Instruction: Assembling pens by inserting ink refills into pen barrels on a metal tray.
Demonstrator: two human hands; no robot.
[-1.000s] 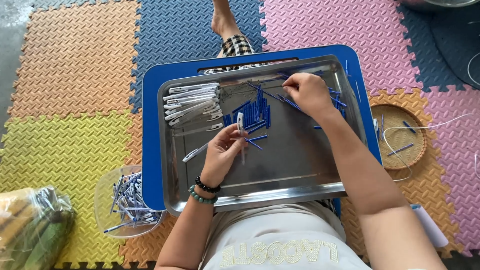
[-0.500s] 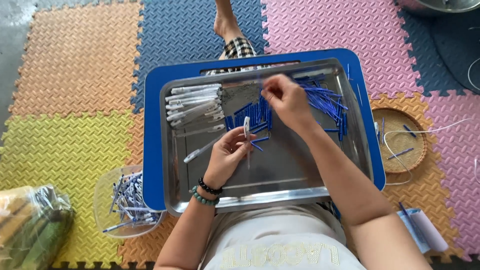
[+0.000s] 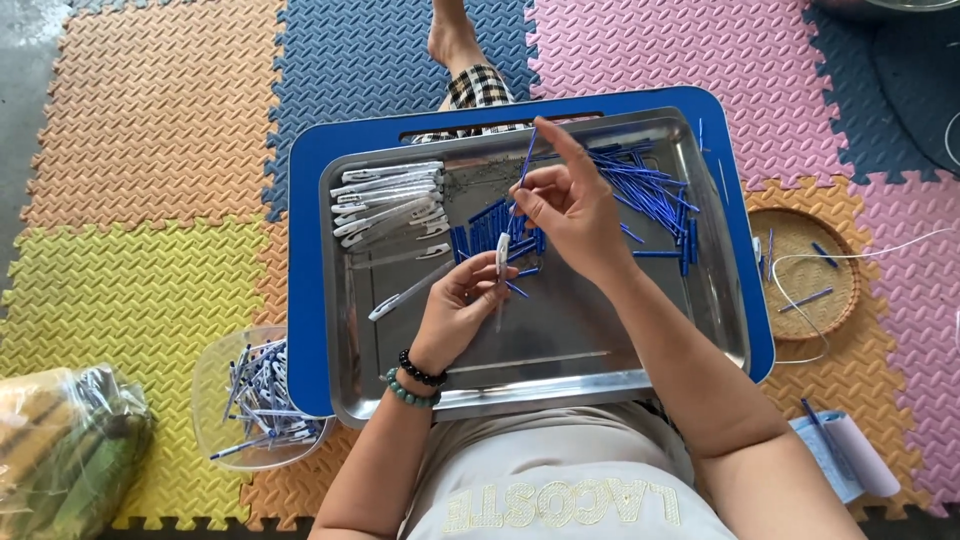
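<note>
1. The left hand (image 3: 462,305) pinches a white pen barrel (image 3: 502,254) upright between thumb and fingertips, over the middle of the metal tray (image 3: 560,385).
2. The right hand (image 3: 570,205) pinches a thin blue refill (image 3: 524,170) near its lower end, index finger raised; the refill slants up and away, its lower tip just above the barrel's top.
3. Below the two hands lies a cluster of short blue caps (image 3: 487,226); a loose heap of blue refills (image 3: 650,190) lies to the right, and a row of white barrels (image 3: 388,203) to the left.
4. The tray sits on a blue lap table (image 3: 303,300); a clear bowl of finished pens (image 3: 262,395) stands on the foam mat (image 3: 130,290) at left, and a wicker basket (image 3: 805,270) at right.
5. Risk, as a judgement: the refill is slender and held off-axis, so it could miss the barrel's narrow mouth, bend, or slip from the pinch into the heap.
6. A tilted barrel could also drop onto the caps and scatter them.
</note>
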